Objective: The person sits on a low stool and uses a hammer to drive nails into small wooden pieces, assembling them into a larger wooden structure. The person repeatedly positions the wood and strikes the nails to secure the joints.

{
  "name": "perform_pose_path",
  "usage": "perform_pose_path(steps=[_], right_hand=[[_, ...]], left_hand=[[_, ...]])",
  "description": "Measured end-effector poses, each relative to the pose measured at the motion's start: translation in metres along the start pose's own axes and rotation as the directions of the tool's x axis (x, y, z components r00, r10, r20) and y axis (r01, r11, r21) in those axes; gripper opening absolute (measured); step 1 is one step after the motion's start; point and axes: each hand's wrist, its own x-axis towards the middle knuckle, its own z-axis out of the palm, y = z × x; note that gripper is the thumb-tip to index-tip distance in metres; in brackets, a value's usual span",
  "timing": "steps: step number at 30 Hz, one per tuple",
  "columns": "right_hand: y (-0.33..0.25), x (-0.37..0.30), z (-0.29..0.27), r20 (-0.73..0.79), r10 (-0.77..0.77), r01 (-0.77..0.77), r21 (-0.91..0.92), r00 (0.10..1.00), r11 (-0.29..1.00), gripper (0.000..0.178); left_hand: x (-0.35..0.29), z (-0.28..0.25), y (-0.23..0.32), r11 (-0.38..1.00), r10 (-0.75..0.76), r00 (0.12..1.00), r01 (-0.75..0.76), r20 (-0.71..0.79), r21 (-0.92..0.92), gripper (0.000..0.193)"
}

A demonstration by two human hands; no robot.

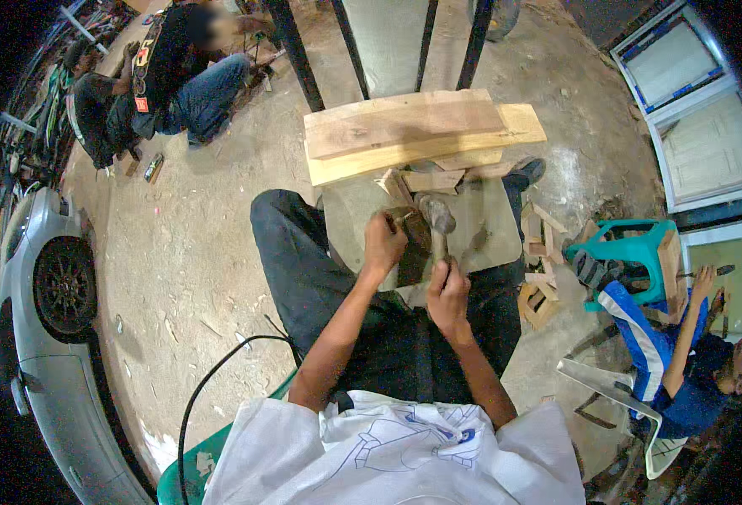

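My right hand (448,295) is wrapped round the handle of a hammer (436,215), whose blunt, rounded head points away from me. Close by on the left, my left hand (385,242) pinches a thin nail-like piece (404,216), too small to make out fully. Just beside these fingers and the hammer head is a brown wood piece (416,229); its lower part lies in shadow. All of this is over a flat grey work surface (350,210) between my knees. Short cut wood pieces (434,181) lie at its far side.
Two wide boards (404,124) lie across the far end of the surface. Wooden frame pieces (541,252) sit on the floor at right, near a green stool (627,252) and a seated person (695,362). People crouch at far left; a silver car (59,404) stands at left.
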Motion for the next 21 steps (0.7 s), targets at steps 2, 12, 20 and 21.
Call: perform_pose_path(steps=[2, 12, 20, 21], right_hand=[[0.012, -0.007, 0.011, 0.002, 0.002, -0.002, -0.119, 1.000, 0.993, 0.032], [0.015, -0.007, 0.013, -0.001, -0.042, 0.041, -0.041, 0.999, 0.998, 0.032], [0.011, -0.005, 0.015, -0.041, -0.085, 0.085, -0.010, 0.996, 0.996, 0.031], [0.009, -0.002, 0.016, 0.033, -0.010, 0.011, -0.046, 0.999, 0.999, 0.030]], left_hand=[[0.000, 0.004, -0.019, 1.000, 0.027, 1.000, -0.027, 0.012, -0.008, 0.015], [0.003, 0.007, -0.017, 0.986, 0.096, 0.995, -0.100, -0.036, -0.136, 0.008], [0.002, 0.003, -0.015, 0.995, 0.055, 0.997, -0.059, -0.049, -0.081, 0.010], [0.003, 0.003, -0.015, 0.997, 0.028, 1.000, -0.028, -0.001, -0.075, 0.011]])
